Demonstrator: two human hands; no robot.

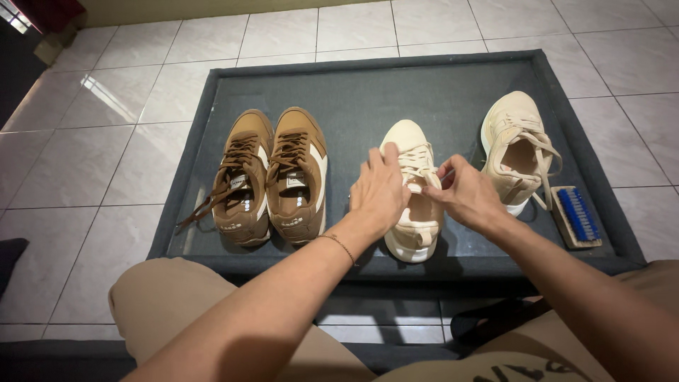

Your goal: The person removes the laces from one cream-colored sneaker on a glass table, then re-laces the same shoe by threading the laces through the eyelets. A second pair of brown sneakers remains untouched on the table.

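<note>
Hands (424, 194) on cream sneaker (414, 191), dark grey mat (368, 92), white tiled floor (85, 163)

Your left hand (378, 192) covers the left side and part of the tongue of the cream shoe (414, 233), so you cannot see the laces there. Your right hand (468, 194) hides the right rim of the same shoe, and its fingers (433, 192) close over a lace end that is too small to tell clearly. Your knees and forearms are cut off by the bottom edge. A dark strap (495, 318) near your right leg is half in shadow; what it belongs to is not clear. The labels on the brown shoes (272, 177) are too small to read. The top-left corner shows only a dark, cut-off shape.
</note>
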